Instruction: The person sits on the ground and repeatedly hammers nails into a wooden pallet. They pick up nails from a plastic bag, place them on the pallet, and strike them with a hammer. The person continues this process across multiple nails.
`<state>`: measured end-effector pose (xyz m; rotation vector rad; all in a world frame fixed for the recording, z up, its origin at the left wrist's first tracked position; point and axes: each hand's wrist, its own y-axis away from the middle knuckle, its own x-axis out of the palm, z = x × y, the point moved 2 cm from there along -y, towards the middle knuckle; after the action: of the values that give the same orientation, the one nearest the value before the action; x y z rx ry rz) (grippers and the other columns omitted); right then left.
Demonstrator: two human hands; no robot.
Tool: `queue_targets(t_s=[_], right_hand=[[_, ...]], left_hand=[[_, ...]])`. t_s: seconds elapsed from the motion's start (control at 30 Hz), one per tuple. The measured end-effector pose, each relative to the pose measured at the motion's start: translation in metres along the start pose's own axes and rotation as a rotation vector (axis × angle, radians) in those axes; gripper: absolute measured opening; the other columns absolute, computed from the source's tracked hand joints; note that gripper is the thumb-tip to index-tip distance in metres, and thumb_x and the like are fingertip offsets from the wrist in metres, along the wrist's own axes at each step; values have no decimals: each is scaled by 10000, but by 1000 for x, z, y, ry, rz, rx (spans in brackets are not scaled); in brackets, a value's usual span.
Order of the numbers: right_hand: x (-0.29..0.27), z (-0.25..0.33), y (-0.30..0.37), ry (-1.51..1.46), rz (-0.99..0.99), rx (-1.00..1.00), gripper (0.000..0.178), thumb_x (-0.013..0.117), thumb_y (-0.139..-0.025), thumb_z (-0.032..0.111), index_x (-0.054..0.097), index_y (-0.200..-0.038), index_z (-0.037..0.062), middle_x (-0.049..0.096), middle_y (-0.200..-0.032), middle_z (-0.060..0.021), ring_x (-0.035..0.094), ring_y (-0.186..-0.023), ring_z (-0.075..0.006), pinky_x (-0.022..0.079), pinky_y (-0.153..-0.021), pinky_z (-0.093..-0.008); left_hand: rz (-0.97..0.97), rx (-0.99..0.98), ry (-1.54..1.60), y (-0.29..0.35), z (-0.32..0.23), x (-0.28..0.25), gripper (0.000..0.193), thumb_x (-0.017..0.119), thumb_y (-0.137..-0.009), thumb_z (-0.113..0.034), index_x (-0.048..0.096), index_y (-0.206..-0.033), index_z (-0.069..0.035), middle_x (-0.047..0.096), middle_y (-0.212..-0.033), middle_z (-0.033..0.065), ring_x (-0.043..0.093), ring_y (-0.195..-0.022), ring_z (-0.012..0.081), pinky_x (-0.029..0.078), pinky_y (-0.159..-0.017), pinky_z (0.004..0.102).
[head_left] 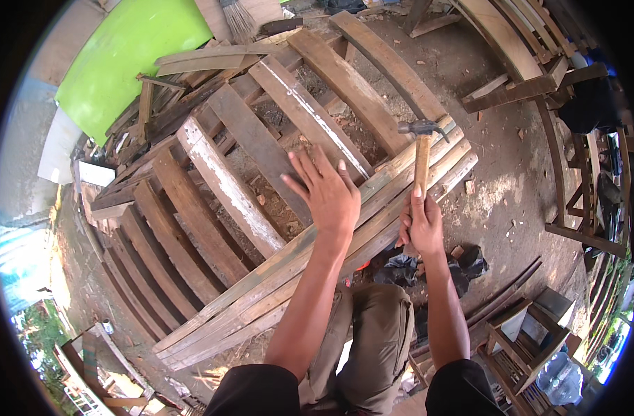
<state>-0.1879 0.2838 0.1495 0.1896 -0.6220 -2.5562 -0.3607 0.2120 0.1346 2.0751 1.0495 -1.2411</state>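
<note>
My right hand [424, 225] is closed around the wooden handle of a claw hammer [422, 163]. Its dark metal head points up and away from me, over the right end of several long beams [261, 288] lying side by side. My left hand [334, 201] hovers over or rests on the slatted wood, fingers spread, with nothing in it; contact is unclear. Nearest to its fingers are a grey-brown slat [251, 135] and a slat with a white streak [310, 114]. Another slat with peeling white paint [223, 180] lies farther left. The slats run in a row, with gaps between them.
A bright green panel [133, 62] stands at the far left, near a pile of scrap boards [213, 59]. Wooden frames [504, 41] are at the upper right. A wooden rack [525, 340] and a clear plastic bottle [561, 378] sit lower right. Black plastic [400, 270] lies near my knees.
</note>
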Motion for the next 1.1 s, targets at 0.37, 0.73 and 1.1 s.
queue_targets(t_s=[0.37, 0.73, 1.1], right_hand=[[14, 25, 88, 449, -234, -37, 367, 648, -1012, 340, 544, -881, 13, 592, -615, -121, 583, -535, -173, 460, -519, -347], [18, 2, 123, 631, -12, -50, 220, 672, -962, 216, 611, -941, 5, 568, -602, -155, 631, -543, -364, 490, -519, -404], [22, -13, 118, 603, -55, -7, 232, 679, -955, 188, 586, -808, 32, 552, -573, -148, 616, -499, -354, 476, -480, -402]], left_hand=[[48, -295, -112, -25, -18, 8, 617, 217, -1098, -392, 358, -1540, 14, 340, -1626, 170, 46, -1578, 376, -36, -1234, 636], [215, -352, -152, -27, -16, 10, 648, 196, -1093, -435, 597, -1332, 16, 604, -1393, 149, -3, -1577, 391, -88, -1223, 642], [216, -355, -165, -26, -16, 6, 650, 177, -1095, -423, 604, -1374, -20, 665, -1327, 137, 35, -1583, 360, -87, -1231, 621]])
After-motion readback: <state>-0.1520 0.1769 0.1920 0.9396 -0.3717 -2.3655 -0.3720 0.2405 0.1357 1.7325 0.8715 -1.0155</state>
